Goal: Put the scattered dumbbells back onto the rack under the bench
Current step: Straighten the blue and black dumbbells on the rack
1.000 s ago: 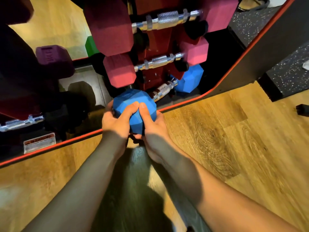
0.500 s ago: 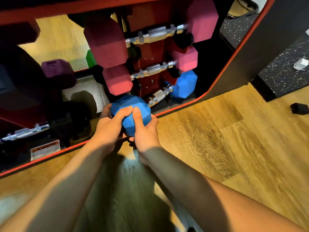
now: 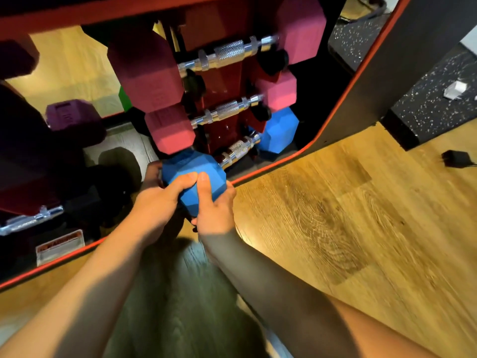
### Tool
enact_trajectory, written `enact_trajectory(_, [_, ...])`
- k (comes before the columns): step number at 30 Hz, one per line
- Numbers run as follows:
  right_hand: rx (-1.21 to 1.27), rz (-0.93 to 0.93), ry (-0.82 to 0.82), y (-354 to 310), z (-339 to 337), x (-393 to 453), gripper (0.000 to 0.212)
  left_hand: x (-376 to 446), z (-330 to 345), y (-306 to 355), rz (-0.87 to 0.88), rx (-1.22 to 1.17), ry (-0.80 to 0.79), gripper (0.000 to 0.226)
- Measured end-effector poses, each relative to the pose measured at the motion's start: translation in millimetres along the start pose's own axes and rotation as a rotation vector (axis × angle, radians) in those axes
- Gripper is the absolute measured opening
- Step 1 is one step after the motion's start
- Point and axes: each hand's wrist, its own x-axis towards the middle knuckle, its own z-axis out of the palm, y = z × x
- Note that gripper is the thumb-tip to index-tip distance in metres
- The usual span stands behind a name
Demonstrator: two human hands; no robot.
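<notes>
A blue dumbbell (image 3: 192,167) lies at the bottom of the dark red rack (image 3: 224,81) under the bench, its chrome handle running back to a second blue head. My left hand (image 3: 157,197) and my right hand (image 3: 215,210) both grip its near blue head, thumbs side by side on top. Above it on the rack rest a pink dumbbell (image 3: 170,133) and a larger dark pink dumbbell (image 3: 152,76), each with a knurled chrome handle.
The bench's red-trimmed black frame (image 3: 343,99) edges the rack opening. A purple dumbbell (image 3: 68,116) and a dark one with a chrome bar (image 3: 31,220) sit at left. A warning label (image 3: 60,245) is on the frame. Wood floor (image 3: 335,215) spreads right, with a small black object (image 3: 455,158).
Both hands have kept their hold on the blue head and shifted it slightly deeper under the pink dumbbell. The view has moved closer to the rack.
</notes>
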Motion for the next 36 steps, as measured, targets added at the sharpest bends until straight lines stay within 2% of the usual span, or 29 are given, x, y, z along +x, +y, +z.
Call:
enact_trajectory(4, [-0.034,-0.037,-0.021,-9.6,-1.9,-5.3,0.099,3.0,-3.9,-3.4,0.014,-0.013,-0.057,0.041])
enact_trajectory(5, [-0.037,-0.053,-0.027,-9.4,-4.0,-6.0,0.099,2.4,-4.1,-4.4,0.021,-0.022,-0.055,0.047])
enact_trajectory(10, [-0.068,-0.043,-0.047,-3.1,-2.8,-5.2,0.122,-3.1,-4.1,-0.6,0.092,0.075,-0.030,0.061])
enact_trajectory(14, [-0.120,-0.053,-0.084,-2.3,-3.9,-6.1,0.112,-1.2,-4.0,5.7,0.151,0.118,-0.041,0.053])
enact_trajectory(17, [-0.234,-0.055,-0.219,-5.3,-12.0,-3.0,0.106,2.2,-13.0,13.9,0.214,0.252,-0.043,0.057])
enact_trajectory(18, [-0.256,-0.054,-0.276,-9.7,-13.5,-1.2,0.097,5.9,-17.1,20.4,0.242,0.321,-0.058,0.059])
enact_trajectory(21, [-0.205,0.014,-0.345,-19.8,-5.0,6.0,0.051,20.5,-32.9,36.2,0.271,0.466,-0.134,0.068])
enact_trajectory(24, [-0.143,0.075,-0.333,-19.6,1.4,6.7,0.036,22.0,-33.7,38.5,0.241,0.476,-0.176,0.063])
enact_trajectory(29, [-0.077,0.143,-0.294,-26.5,4.9,3.6,0.035,22.5,-29.4,17.0,0.270,0.339,-0.087,0.062])
enact_trajectory(36, [-0.035,0.148,-0.281,-24.3,5.5,2.9,0.038,23.8,-31.8,12.5,0.261,0.263,-0.097,0.066])
